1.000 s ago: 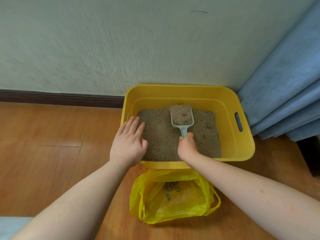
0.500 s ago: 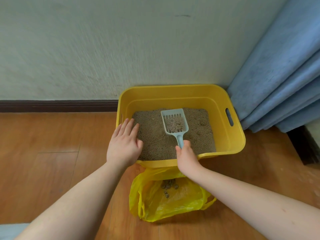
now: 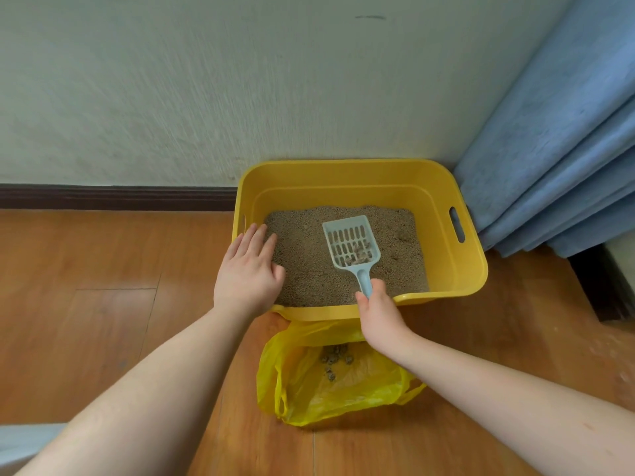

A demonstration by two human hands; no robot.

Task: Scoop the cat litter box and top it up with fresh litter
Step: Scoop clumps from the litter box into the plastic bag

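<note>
The right hand point(image 3: 378, 314) grips the scoop point(image 3: 354, 247) handle, clumps in its slotted bowl beyond the fingertips, above the litter point(image 3: 309, 266). The left hand point(image 3: 247, 269) lies flat, fingers straight, on the yellow box point(image 3: 464, 269) rim; a yellow bag point(image 3: 309, 396) gapes below the wrists

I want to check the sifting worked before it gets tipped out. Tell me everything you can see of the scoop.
The scoop is pale blue, plastic by its look, with a squarish slotted pan and a short narrow handle. It is held over the litter inside the yellow box, pan pointing away from the person. A few dark clumps sit near the handle end of the pan; the slots elsewhere look clear. The right hand grips the handle's end.
</note>
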